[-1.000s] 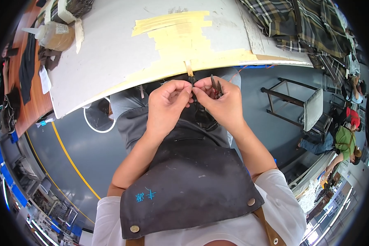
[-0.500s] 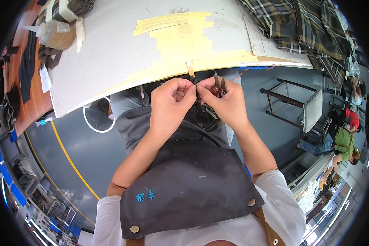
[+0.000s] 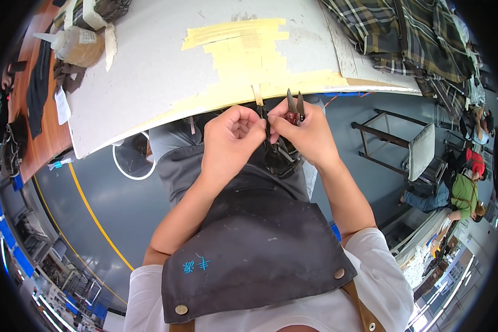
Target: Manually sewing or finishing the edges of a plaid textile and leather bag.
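Just below the table edge, my left hand (image 3: pixel 232 138) is closed, thumb and forefinger pinching a narrow black strip (image 3: pixel 267 124). A little to its right, my right hand (image 3: pixel 311 135) is closed around small thread snips (image 3: pixel 294 107) with a reddish handle. The two blades point away from me and stand apart. Its thumb and forefinger are also pinched beside the strip; whether they grip anything there is hard to see. Beneath the hands, over my lap, hangs a black bundle (image 3: pixel 282 160), partly hidden. A short tan tab (image 3: pixel 257 94) joins the table edge above the strip.
The pale table (image 3: pixel 149 66) carries yellow tape (image 3: pixel 238 50). Plaid fabric (image 3: pixel 420 39) lies at its far right, a glue bottle (image 3: pixel 77 47) far left. A stool (image 3: pixel 420 149) stands right, a white-rimmed bin (image 3: pixel 133 157) left. Other people (image 3: pixel 463 193) are farther right.
My right hand has shifted slightly right, its fingertips parting from those of the left. The snips' blades have turned more upright and show more plainly. My left hand has hardly moved.
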The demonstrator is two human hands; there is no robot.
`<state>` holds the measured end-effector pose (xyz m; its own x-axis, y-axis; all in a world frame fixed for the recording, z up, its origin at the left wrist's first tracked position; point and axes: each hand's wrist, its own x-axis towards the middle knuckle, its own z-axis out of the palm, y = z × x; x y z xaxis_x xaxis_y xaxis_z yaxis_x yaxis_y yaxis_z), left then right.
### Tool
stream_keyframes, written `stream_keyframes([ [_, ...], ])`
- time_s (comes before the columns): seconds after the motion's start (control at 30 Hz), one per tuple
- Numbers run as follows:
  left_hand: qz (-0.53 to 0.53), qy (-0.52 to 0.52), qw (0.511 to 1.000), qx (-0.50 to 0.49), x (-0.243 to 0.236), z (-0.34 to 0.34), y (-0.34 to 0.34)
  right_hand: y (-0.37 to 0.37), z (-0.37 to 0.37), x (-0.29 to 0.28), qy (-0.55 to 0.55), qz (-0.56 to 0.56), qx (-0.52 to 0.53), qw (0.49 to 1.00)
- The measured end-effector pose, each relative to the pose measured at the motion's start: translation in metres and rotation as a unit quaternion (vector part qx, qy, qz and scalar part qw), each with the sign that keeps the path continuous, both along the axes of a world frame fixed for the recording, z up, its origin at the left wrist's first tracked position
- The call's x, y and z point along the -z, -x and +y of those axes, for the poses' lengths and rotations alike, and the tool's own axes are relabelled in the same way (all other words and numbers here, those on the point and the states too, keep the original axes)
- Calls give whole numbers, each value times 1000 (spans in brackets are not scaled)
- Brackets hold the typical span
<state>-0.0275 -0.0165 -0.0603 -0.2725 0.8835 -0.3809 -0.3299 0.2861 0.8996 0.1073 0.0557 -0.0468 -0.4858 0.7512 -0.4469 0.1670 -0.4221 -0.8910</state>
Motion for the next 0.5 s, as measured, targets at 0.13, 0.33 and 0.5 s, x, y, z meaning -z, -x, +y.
stream_keyframes([
  [0.13, 129, -13, 990, 46, 3, -1, -1, 0, -2, -5, -55, -55, -15, 997],
  [0.33, 104, -39, 994, -4, 8, -1, -3, 6, -8, -6, -144, -97, -3, 985],
  [0.5, 175, -99, 980, -5, 10, -1, -3, 13, -8, 3, -317, -122, 4, 940],
])
